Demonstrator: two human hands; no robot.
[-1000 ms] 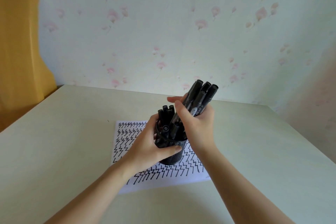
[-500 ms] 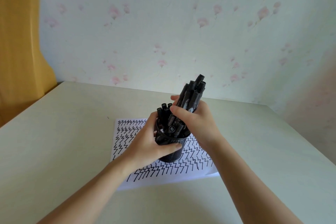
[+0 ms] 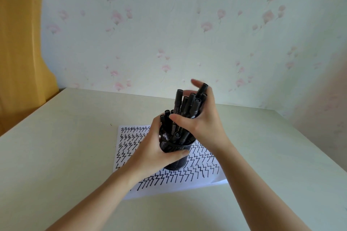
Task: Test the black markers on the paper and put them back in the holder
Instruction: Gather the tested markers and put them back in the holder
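Observation:
A black mesh holder stands on a white paper covered with rows of black zigzag marks. My left hand grips the holder around its upper wall. Several black markers stick up out of the holder, their lower ends inside it. My right hand wraps around this bunch from the right, thumb across the front, fingers spread loosely behind the caps. More markers sit lower in the holder.
The paper lies on a pale table that runs back to a floral wallpapered wall. A yellow wooden chair back stands at the far left. The table's right edge slopes down at the right.
The bunch of markers in my right hand has swung upright and sunk into the holder. My right fingers have loosened and spread. My left hand stays on the holder.

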